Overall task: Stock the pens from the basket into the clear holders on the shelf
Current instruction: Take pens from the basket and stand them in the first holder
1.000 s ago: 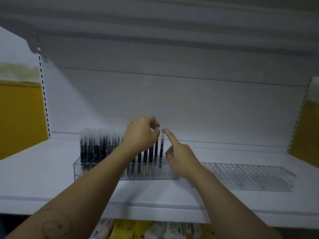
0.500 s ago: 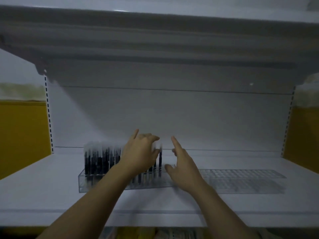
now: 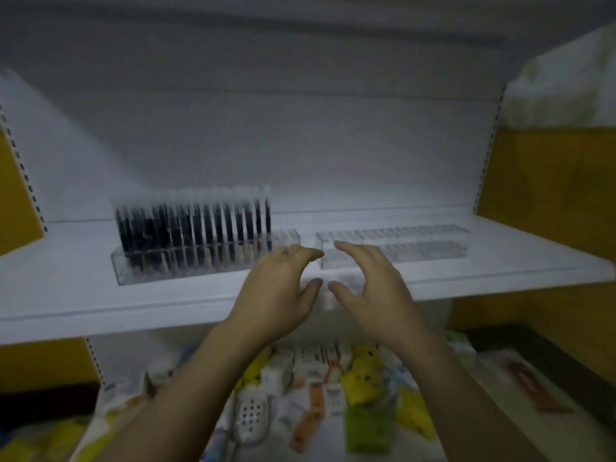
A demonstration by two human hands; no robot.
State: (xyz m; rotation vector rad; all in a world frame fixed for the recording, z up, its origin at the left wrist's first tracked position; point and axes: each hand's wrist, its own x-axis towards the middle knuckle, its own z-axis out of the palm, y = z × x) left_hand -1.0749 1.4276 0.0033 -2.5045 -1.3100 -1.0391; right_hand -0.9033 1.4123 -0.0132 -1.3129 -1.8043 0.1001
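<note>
Below the white shelf [image 3: 66,295], nearest to the camera, lies a blurred heap of small packets [image 3: 316,388] in yellow, white, green and orange; the basket I cannot find among them. Before the front edge of the shelf hang the left hand [image 3: 280,291] and the right hand [image 3: 370,288], both with fingers loosely spread and holding nothing. I judge that more pens must be fetched next. It is better to take only a few, all caps upward, and to steady the holder with one hand, because light plastic slides easily. On the shelf, the left clear holder [image 3: 200,261] is nearly full of dark pens [image 3: 193,225] standing upright; only its right end is free. Just beside it, with a small gap between, the right clear holder [image 3: 393,245] holds no pens.
</note>
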